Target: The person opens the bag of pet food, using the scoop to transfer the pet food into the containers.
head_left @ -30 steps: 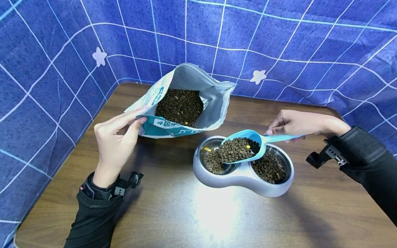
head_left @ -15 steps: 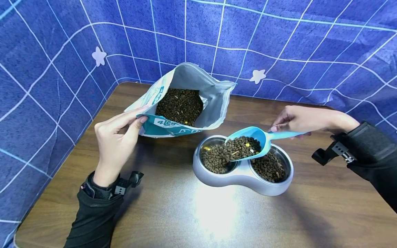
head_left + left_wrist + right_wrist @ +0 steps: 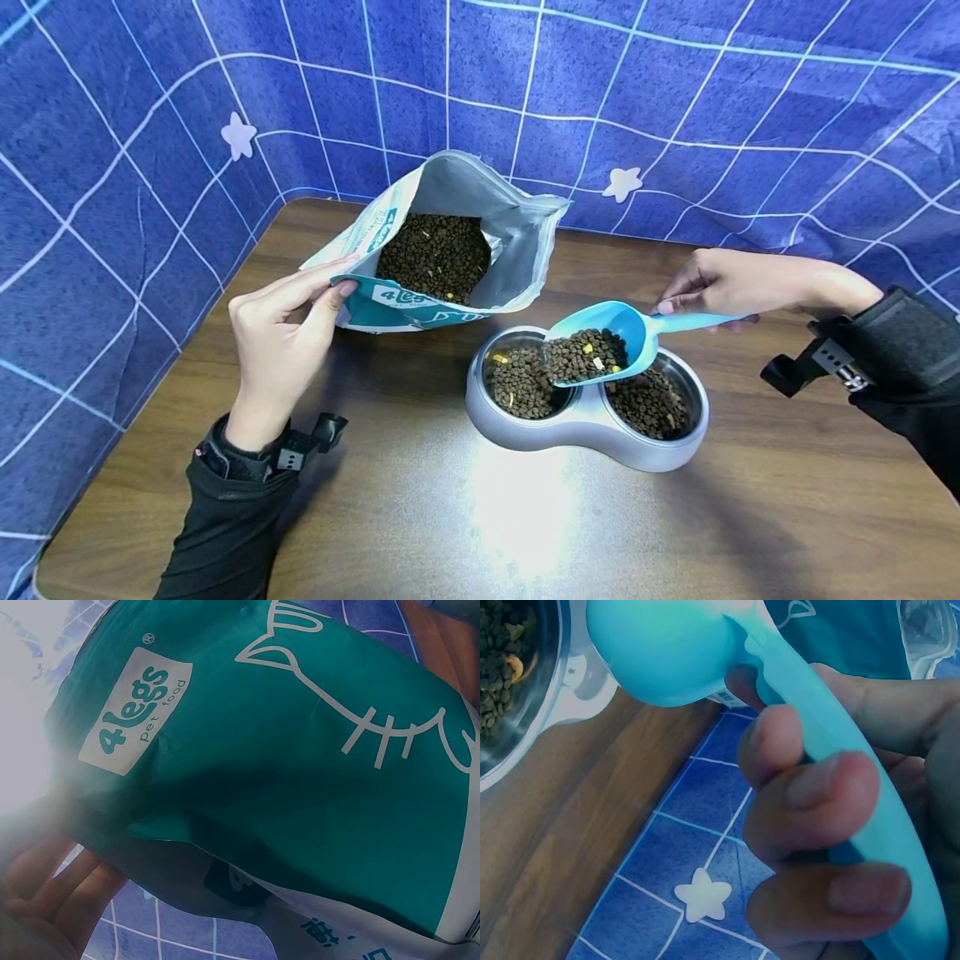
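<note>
My left hand [image 3: 281, 342] pinches the near left edge of a teal and white pet food bag [image 3: 420, 312], whose mouth gapes and shows brown kibble [image 3: 435, 254] inside. In the left wrist view the bag's teal face [image 3: 315, 802] fills most of the picture. The fingers of my right hand [image 3: 708, 287] curl round the handle of a blue scoop [image 3: 641, 346]. Kibble lies in the scoop, which tips leftward above the left bowl of a grey double pet bowl [image 3: 540, 437]. Pieces spill over its lip into that bowl. Both steel bowls contain kibble; the scoop partly covers them.
Everything stands on a brown wooden table [image 3: 375, 500] with a bright glare spot in front of the bowls. A blue cloth [image 3: 337, 100] with a line grid hangs behind and to the left, carrying white stars [image 3: 623, 184].
My right hand and the scoop have moved slightly right and up. Some kibble has slid out of the scoop, and the left bowl looks fuller. My left hand and the bag have stayed put.
</note>
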Available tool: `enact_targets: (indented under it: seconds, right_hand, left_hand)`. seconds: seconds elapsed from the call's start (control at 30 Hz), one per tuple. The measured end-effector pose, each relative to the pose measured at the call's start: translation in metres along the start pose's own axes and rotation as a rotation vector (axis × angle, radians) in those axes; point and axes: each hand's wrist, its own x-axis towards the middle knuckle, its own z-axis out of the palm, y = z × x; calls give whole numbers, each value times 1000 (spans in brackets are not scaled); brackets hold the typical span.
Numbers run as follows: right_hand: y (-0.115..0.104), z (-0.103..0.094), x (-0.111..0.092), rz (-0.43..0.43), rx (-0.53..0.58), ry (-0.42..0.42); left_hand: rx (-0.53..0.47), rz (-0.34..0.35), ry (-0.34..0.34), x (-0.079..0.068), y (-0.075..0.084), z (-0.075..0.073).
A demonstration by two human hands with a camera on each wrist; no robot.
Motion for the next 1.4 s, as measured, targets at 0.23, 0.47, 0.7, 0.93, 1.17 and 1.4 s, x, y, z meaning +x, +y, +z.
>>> enact_targets:
  seconds: [0.23,0.47,0.7,0.93,1.17,1.4]
  right_hand:
    - [-10,1,3,11,19,-12]
    - [-16,-1,4,1,-9,-18]
    - [-22,-2,4,8,-20,-8]
    - [-27,-5,4,15,-22,2]
    - [-27,-7,3,51,-23,4]
    - [-26,-11,1,36,-44,-2]
  left_hand:
    - [8,-10,-12,-1,0,0]
    - [-2,-4,-5,-1,0,0]
    - [-14,1,6,0,1,1]
    - [-24,4,11,0,1,1]
    - [-27,8,14,0,0,1]
    - [-30,6,14,0,0,2]
